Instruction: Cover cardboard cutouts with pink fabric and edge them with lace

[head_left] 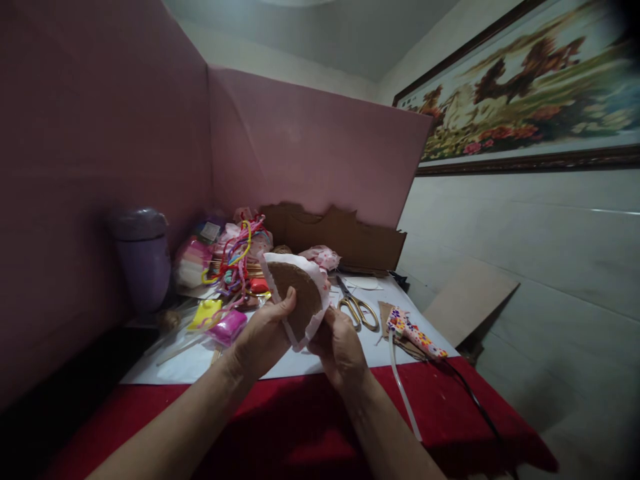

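Note:
Between my hands, above the white sheet, is a rounded piece of brown cardboard edged with white fabric folded over its rim. My left hand grips its left side, thumb lying on the brown face and fingers behind. On the lower right, my right hand pinches the fabric edge; its fingertips are partly hidden behind the piece. Scissors with gold handles lie just beyond my right hand. Further right rests a flower-patterned glue gun on a cardboard scrap, with a clear glue stick sticking out of it.
Colourful pipe cleaners and bagged craft materials are heaped at the back left. Yellow and magenta packets lie nearer. A purple lidded tumbler stands far left. Torn cardboard leans on the pink panel; red cloth covers the front edge.

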Tool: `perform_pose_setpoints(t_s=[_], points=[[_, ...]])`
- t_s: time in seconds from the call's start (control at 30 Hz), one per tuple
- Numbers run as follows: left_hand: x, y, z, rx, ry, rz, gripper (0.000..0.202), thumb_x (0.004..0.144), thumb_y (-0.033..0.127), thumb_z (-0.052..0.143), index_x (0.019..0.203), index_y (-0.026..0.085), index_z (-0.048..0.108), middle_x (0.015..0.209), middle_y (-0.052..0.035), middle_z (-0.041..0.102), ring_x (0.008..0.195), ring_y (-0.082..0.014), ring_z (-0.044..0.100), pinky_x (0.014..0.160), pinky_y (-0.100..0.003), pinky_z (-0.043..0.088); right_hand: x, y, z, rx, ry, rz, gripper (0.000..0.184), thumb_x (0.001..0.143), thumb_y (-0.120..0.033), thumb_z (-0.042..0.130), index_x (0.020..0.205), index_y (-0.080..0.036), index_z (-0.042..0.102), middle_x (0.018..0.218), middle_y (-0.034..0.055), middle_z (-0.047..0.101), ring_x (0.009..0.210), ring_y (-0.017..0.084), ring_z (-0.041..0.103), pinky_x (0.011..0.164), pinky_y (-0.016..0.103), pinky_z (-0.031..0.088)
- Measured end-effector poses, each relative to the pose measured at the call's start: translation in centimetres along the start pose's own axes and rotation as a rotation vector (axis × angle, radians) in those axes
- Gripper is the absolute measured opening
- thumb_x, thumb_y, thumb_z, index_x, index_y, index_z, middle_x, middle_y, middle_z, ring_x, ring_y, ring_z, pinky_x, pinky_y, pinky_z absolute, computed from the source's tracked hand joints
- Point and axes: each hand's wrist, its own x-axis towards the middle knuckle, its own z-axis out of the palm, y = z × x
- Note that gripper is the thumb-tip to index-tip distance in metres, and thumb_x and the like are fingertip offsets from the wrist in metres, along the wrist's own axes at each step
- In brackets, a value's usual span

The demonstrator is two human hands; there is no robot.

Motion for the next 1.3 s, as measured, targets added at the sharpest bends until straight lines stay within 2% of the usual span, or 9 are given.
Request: perform_pose_setpoints(t_s=[0.17, 0.3, 0.5, 0.67, 0.8, 0.97, 1.13, 1.3], points=[[-0.1, 0.0, 0.2, -0.013, -0.018, 0.02, 0.03, 0.09, 0.017, 0.042, 0.115, 0.011, 0.058, 0.104, -0.0105, 0.069, 0.102, -0.0204, 0.062, 0.089, -0.032, 0.048, 0.1, 0.4, 0.1, -0.028, -0.055, -0.133, 0.044, 0.063, -0.053, 0.07, 0.054, -0.018, 0.045, 0.042, -0.0077, 0.039, 0.034, 0.003, 0.025, 0.034, 0.017, 0.017], [-0.1, -0.2, 0.4, -0.03, -0.032, 0.03, 0.031, 0.091, 0.016, 0.041, 0.117, 0.011, 0.056, 0.102, -0.0106, 0.07, 0.099, -0.0196, 0.063, 0.085, -0.031, 0.05, 0.4, 0.9, 0.0, -0.089, -0.032, -0.225, 0.05, 0.07, -0.056, 0.064, 0.051, -0.019, 0.036, 0.041, -0.0094, 0.031, 0.033, 0.003, 0.021, 0.034, 0.018, 0.015], [-0.2, -0.5, 0.2, -0.015, -0.062, 0.025, 0.029, 0.09, 0.017, 0.043, 0.116, 0.014, 0.057, 0.1, -0.0092, 0.071, 0.094, -0.019, 0.065, 0.068, -0.024, 0.054, 0.5, 1.1, -0.3, -0.303, -0.01, -0.412, 0.045, 0.08, -0.054, 0.053, 0.055, -0.019, 0.041, 0.041, -0.0082, 0.034, 0.034, 0.005, 0.027, 0.034, 0.019, 0.021], [-0.2, -0.6, 0.3, -0.025, -0.023, 0.03, 0.026, 0.089, 0.016, 0.046, 0.112, 0.013, 0.059, 0.099, -0.009, 0.071, 0.095, -0.0186, 0.065, 0.08, -0.028, 0.052, 0.2, 1.0, -0.2, -0.466, 0.019, -0.507, 0.045, 0.085, -0.053, 0.045, 0.055, -0.02, 0.041, 0.042, -0.0076, 0.032, 0.034, 0.006, 0.027, 0.034, 0.02, 0.021], [-0.1, -0.7, 0.3, -0.004, 0.023, 0.034, 0.026, 0.088, 0.017, 0.047, 0.11, 0.012, 0.06, 0.097, -0.0095, 0.071, 0.094, -0.0192, 0.065, 0.085, -0.032, 0.05, 0.2, 1.0, -0.2, -0.698, 0.101, -0.675, 0.046, 0.087, -0.047, 0.044, 0.052, -0.019, 0.038, 0.047, -0.005, 0.035, 0.042, 0.008, 0.032, 0.04, 0.022, 0.024], [-0.1, -0.8, 0.4, 0.006, 0.073, 0.044, 0.022, 0.089, 0.016, 0.046, 0.104, 0.013, 0.061, 0.088, -0.0074, 0.072, 0.087, -0.0175, 0.066, 0.083, -0.032, 0.051, 0.4, 0.9, -0.5, -0.923, 0.168, -0.767, 0.042, 0.09, -0.04, 0.042, 0.054, -0.018, 0.046, 0.047, -0.0037, 0.039, 0.044, 0.01, 0.034, 0.045, 0.023, 0.025], [0.1, -1.3, 0.3, 0.012, 0.144, 0.104, 0.01, 0.084, 0.015, 0.055, 0.089, 0.012, 0.063, 0.077, -0.0048, 0.07, 0.075, -0.0155, 0.066, 0.077, -0.029, 0.051, 0.5, 1.0, -0.5, -1.107, 0.232, -0.833, 0.036, 0.089, -0.034, 0.044, 0.058, -0.02, 0.056, 0.049, -0.0005, 0.047, 0.046, 0.012, 0.039, 0.05, 0.027, 0.027], [0.1, -1.7, 0.1, 0.088, 0.172, 0.1, 0.009, 0.082, 0.018, 0.057, 0.086, 0.011, 0.062, 0.067, -0.0035, 0.067, 0.057, -0.0126, 0.062, 0.054, -0.021, 0.048, 0.7, 1.1, -0.4, -1.161, 0.271, -0.829, 0.032, 0.088, -0.033, 0.044, 0.064, -0.02, 0.062, 0.054, 0.0038, 0.053, 0.048, 0.015, 0.042, 0.053, 0.029, 0.027]])
